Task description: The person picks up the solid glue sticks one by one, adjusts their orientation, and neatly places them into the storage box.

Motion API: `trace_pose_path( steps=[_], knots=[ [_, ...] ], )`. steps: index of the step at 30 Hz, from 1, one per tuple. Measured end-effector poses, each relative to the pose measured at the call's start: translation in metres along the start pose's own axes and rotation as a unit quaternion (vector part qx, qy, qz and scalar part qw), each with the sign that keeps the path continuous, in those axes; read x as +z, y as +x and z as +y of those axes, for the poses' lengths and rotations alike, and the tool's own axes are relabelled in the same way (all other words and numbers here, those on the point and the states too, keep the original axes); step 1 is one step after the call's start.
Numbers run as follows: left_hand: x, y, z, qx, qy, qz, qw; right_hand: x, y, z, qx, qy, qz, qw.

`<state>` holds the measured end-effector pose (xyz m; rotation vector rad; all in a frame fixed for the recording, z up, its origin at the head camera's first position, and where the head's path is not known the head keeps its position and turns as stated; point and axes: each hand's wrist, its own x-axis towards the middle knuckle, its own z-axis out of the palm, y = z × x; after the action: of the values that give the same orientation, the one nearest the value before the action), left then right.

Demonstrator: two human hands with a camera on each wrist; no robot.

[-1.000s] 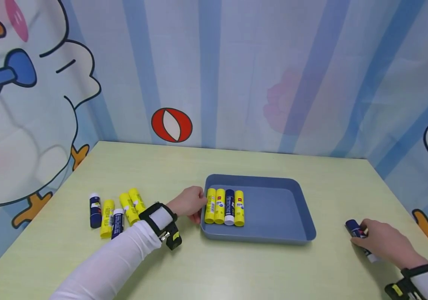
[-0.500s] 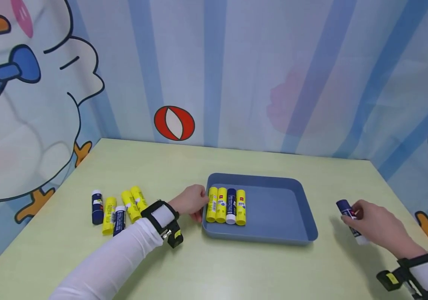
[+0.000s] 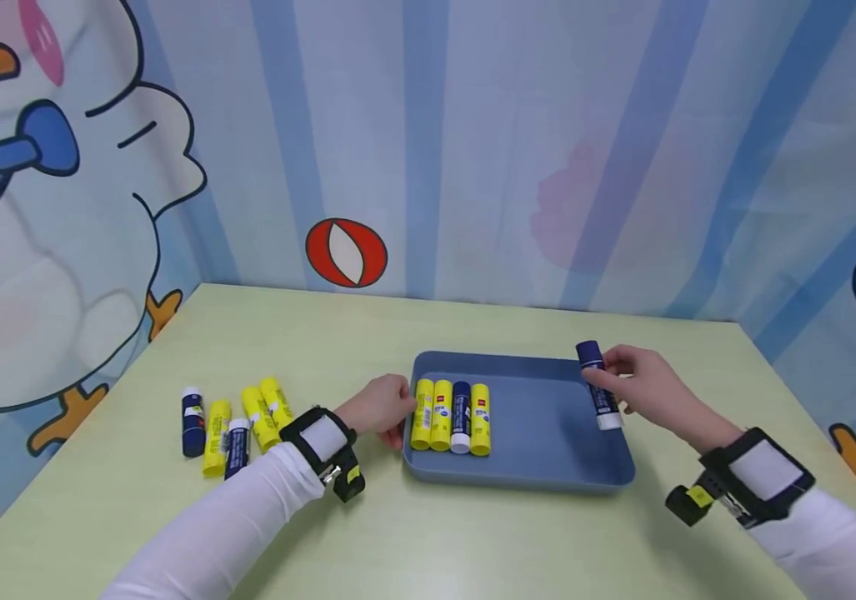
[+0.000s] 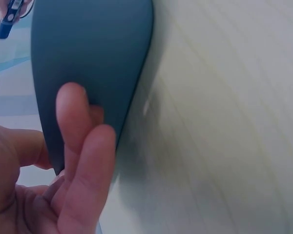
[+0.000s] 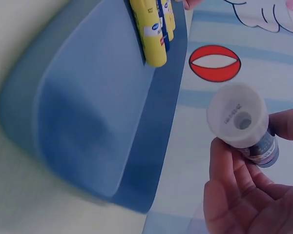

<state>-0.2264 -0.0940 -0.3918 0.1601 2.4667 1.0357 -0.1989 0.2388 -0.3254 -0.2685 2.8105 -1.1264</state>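
Note:
My right hand (image 3: 647, 385) pinches a navy glue stick (image 3: 597, 385) with a white end over the right part of the blue-grey tray (image 3: 533, 462). The stick is tilted, its white end (image 5: 237, 114) towards the right wrist camera. My left hand (image 3: 377, 406) grips the tray's left rim, thumb on one side of the wall and fingers (image 4: 90, 165) on the other. Inside the tray, along its left side, a row of glue sticks lies side by side: yellow ones (image 3: 441, 415) and a navy one (image 3: 461, 417).
Left of the tray, several loose glue sticks lie on the pale table (image 3: 473, 542): yellow ones (image 3: 217, 437) and navy ones (image 3: 192, 423). A printed curtain (image 3: 488, 150) stands behind the table and at its sides.
My right hand has lifted the navy glue stick off the table at the right and carried it left over the tray. My left hand has stayed at the tray's rim.

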Motion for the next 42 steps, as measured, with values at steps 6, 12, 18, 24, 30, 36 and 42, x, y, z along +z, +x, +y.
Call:
trace_pose_path(
  steps=[6,12,18,24,30,36,42],
  knots=[
    [0.002,-0.002,-0.002,0.002,0.0,0.004,1.0,0.017,0.019,-0.014,0.033,0.001,-0.063,0.997],
    [0.003,-0.003,-0.004,0.01,0.004,0.007,0.9999,0.041,0.034,-0.018,0.062,-0.038,-0.126,0.989],
    [0.003,-0.002,-0.004,0.017,0.001,0.006,0.9998,0.064,0.046,-0.024,0.086,-0.069,-0.165,0.98],
    [0.003,0.0,-0.005,0.018,-0.003,0.006,0.9998,0.081,0.053,-0.029,0.106,-0.094,-0.193,0.971],
    [0.002,0.0,-0.006,0.015,-0.002,0.005,0.9999,0.094,0.055,-0.03,0.124,-0.094,-0.207,0.966],
    [0.003,0.0,-0.006,0.019,-0.003,0.003,0.9998,0.099,0.057,-0.028,0.132,-0.098,-0.213,0.963],
    [0.002,0.001,-0.004,0.022,0.001,0.005,0.9997,0.099,0.06,-0.03,0.134,-0.122,-0.208,0.961]
  ],
)
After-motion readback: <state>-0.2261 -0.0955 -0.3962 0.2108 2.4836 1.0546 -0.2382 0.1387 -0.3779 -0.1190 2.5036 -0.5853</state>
